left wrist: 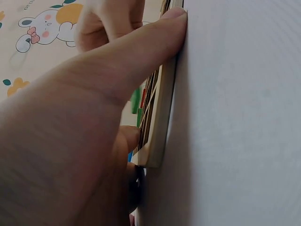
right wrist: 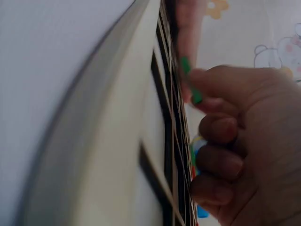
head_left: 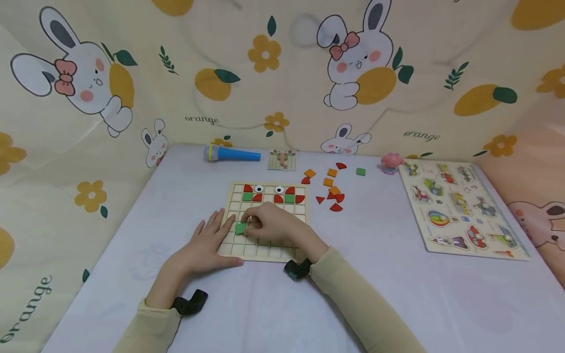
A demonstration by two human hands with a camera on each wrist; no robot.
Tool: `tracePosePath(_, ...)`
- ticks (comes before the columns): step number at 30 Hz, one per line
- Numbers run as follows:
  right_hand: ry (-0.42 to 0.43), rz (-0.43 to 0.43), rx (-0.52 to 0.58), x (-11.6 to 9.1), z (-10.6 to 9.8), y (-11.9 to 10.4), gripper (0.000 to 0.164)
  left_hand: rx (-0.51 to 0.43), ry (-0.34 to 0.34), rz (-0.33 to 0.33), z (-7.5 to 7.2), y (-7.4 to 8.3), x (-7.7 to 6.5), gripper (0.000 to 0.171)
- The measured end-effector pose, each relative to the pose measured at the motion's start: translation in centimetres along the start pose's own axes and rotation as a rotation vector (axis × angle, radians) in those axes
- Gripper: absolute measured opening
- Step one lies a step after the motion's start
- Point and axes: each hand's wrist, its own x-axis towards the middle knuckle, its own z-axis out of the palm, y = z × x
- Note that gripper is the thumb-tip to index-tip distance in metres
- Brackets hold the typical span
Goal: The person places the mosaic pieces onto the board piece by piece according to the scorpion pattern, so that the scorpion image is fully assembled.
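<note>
A wooden grid board (head_left: 260, 258) lies on the table with red quarter-circle pieces, green squares and two round eye pieces (head_left: 279, 190) set in its far rows. My right hand (head_left: 275, 223) pinches a green square tile (head_left: 240, 228) between thumb and finger over the board's left part; in the right wrist view the tile (right wrist: 196, 97) is tilted. With fingers spread, my left hand (head_left: 203, 247) rests along the board's left side. Its thumb (left wrist: 160, 40) lies against the near edge in the left wrist view.
Right of the board lie loose orange squares (head_left: 332, 172), red pieces (head_left: 336, 208) and a green square (head_left: 361, 171). Behind are a blue toy microphone (head_left: 238, 155) and a picture card (head_left: 282, 160). A pink toy (head_left: 391, 163) and a picture puzzle board (head_left: 463, 211) lie farther right.
</note>
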Motion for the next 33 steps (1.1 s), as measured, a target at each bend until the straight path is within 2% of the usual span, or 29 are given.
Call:
tracePosePath(5,0.032,-0.021,-0.081,0.1,0.3,0.1,0.023,0.005,-0.006,-0.005,0.0,0.1,0.1,0.121)
tracePosePath(10,0.089,-0.026,-0.089,0.2,0.4,0.1,0.02,-0.001,0.01,-0.006,-0.2,0.3,0.0,0.12)
tracePosePath(18,0.333,0.162,-0.058,0.7,2.1,0.4,0.028,-0.001,0.009,-0.004,-0.2,0.3,-0.1,0.119)
tracePosePath(22,0.423,0.221,-0.042,1.0,2.5,0.6,0.028,-0.003,0.005,-0.003,-0.2,0.3,0.0,0.119)
tracePosePath(28,0.451,0.235,-0.002,1.4,2.7,0.4,0.03,0.01,0.007,-0.02,-0.2,0.2,-0.2,0.12)
tracePosePath(33,0.457,0.27,0.003,1.2,2.7,0.4,0.03,0.002,-0.001,-0.006,0.0,0.2,0.0,0.12)
